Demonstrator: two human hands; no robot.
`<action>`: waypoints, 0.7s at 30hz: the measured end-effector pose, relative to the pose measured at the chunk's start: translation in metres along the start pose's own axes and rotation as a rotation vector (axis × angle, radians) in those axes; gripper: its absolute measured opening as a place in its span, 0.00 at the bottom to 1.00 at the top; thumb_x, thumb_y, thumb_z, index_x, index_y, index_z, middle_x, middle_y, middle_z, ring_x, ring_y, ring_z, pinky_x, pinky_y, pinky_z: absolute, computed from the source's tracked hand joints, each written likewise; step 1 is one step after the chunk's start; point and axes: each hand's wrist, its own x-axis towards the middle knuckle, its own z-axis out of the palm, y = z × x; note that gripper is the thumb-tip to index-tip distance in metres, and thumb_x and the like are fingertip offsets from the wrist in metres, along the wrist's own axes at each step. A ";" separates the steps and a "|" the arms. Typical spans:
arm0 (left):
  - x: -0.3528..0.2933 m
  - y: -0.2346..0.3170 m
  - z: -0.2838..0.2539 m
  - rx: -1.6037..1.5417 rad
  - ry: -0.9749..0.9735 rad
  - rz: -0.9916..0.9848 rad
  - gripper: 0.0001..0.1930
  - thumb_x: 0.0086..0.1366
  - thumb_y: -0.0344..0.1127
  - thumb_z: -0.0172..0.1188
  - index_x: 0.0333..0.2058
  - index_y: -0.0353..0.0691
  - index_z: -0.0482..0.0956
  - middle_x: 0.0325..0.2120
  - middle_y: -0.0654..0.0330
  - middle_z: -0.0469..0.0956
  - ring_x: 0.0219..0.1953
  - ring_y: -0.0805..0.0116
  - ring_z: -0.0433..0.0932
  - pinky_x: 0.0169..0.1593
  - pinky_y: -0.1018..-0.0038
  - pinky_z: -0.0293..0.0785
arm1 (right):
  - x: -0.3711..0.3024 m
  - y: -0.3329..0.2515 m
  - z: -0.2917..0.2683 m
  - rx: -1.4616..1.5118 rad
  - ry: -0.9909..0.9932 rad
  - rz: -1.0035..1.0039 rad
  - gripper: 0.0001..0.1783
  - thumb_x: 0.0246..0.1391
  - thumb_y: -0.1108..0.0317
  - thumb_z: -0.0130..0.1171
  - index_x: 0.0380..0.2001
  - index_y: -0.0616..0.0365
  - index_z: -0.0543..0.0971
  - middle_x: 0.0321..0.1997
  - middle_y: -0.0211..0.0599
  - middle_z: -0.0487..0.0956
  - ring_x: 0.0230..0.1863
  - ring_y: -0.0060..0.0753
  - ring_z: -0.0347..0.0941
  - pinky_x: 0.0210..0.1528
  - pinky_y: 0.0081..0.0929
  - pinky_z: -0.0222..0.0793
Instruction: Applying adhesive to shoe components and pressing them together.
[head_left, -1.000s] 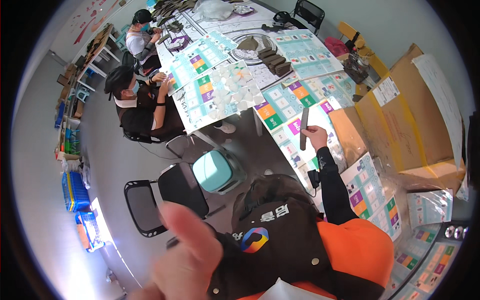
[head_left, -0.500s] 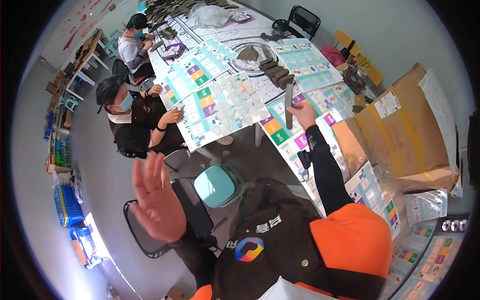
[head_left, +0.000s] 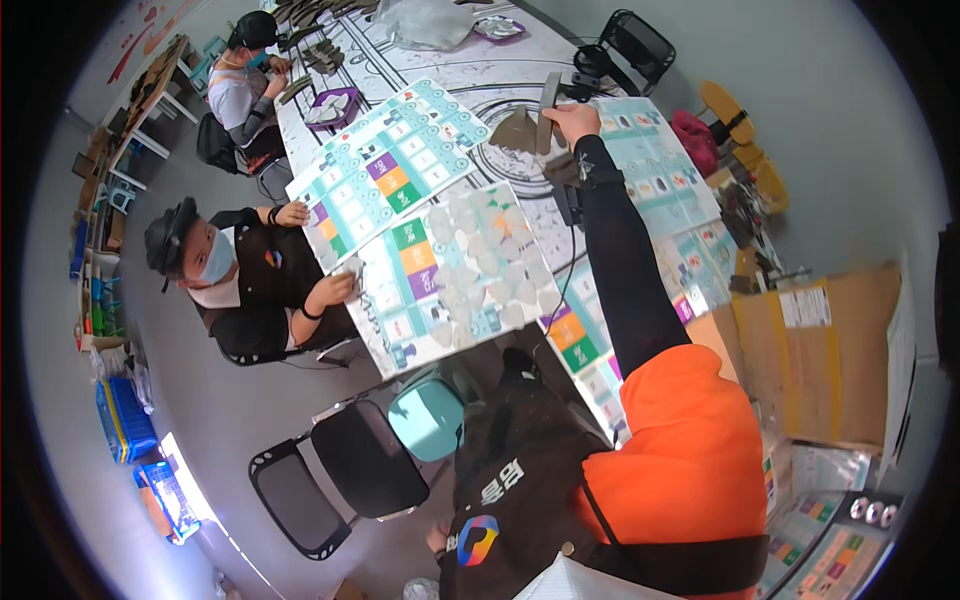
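Note:
My right arm reaches far across the table, and my right hand [head_left: 577, 122] is closed on a flat grey-brown strip [head_left: 549, 108] that stands out upward and away from the fingers. Close to its left lies a brown fan-shaped pile of pieces [head_left: 514, 131]. More dark strips [head_left: 562, 172] lie just below the hand, partly covered by my sleeve. Low down beside my brown apron, only a small part of my left hand [head_left: 438, 537] shows; its fingers are hidden.
Printed teal mats [head_left: 385, 160] cover the tables, one bearing many pale translucent pieces [head_left: 470, 260]. A seated co-worker [head_left: 255, 270] is at the left, another [head_left: 245, 95] farther off. A black chair [head_left: 370, 460], teal stool [head_left: 426, 420] and cardboard box [head_left: 830, 350] stand nearby.
My right hand has carried the strip farther across the table. My left hand, raised with fingers spread before, has dropped to beside my apron. My body has leaned forward over the table.

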 end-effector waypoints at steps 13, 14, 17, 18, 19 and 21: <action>0.081 0.151 0.164 0.086 0.119 -0.138 0.18 0.68 0.44 0.60 0.50 0.38 0.75 0.36 0.59 0.82 0.35 0.65 0.82 0.35 0.68 0.81 | 0.183 0.093 0.214 -0.318 -0.125 0.149 0.22 0.39 0.50 0.76 0.31 0.57 0.88 0.30 0.40 0.86 0.34 0.41 0.83 0.44 0.34 0.77; 0.085 0.159 0.170 0.092 0.128 -0.142 0.18 0.68 0.44 0.60 0.50 0.38 0.75 0.36 0.59 0.82 0.35 0.65 0.82 0.35 0.68 0.81 | 0.188 0.101 0.226 -0.324 -0.133 0.151 0.22 0.39 0.50 0.76 0.31 0.57 0.88 0.31 0.40 0.86 0.36 0.42 0.83 0.45 0.35 0.77; 0.098 0.179 0.185 0.103 0.154 -0.147 0.18 0.68 0.44 0.59 0.49 0.38 0.75 0.36 0.59 0.82 0.35 0.65 0.82 0.35 0.68 0.81 | 0.204 0.117 0.250 -0.379 -0.188 0.150 0.23 0.40 0.49 0.75 0.33 0.56 0.88 0.35 0.40 0.87 0.41 0.45 0.82 0.47 0.37 0.76; 0.100 0.185 0.189 0.105 0.163 -0.147 0.18 0.68 0.43 0.59 0.49 0.38 0.75 0.36 0.59 0.82 0.35 0.65 0.82 0.35 0.68 0.81 | 0.207 0.120 0.256 -0.396 -0.186 0.166 0.23 0.40 0.49 0.75 0.33 0.56 0.88 0.37 0.40 0.86 0.43 0.45 0.82 0.48 0.37 0.76; 0.102 0.190 0.192 0.107 0.172 -0.147 0.17 0.68 0.43 0.59 0.49 0.38 0.75 0.36 0.59 0.82 0.35 0.65 0.82 0.35 0.68 0.81 | 0.209 0.122 0.261 -0.413 -0.182 0.181 0.23 0.41 0.49 0.75 0.34 0.55 0.88 0.39 0.41 0.86 0.44 0.45 0.82 0.50 0.38 0.76; 0.110 0.200 0.202 0.113 0.169 -0.150 0.17 0.68 0.43 0.59 0.49 0.38 0.75 0.36 0.59 0.82 0.35 0.65 0.82 0.35 0.68 0.81 | 0.222 0.133 0.263 -0.503 -0.214 0.143 0.22 0.41 0.50 0.75 0.34 0.55 0.88 0.41 0.41 0.86 0.46 0.47 0.81 0.51 0.38 0.76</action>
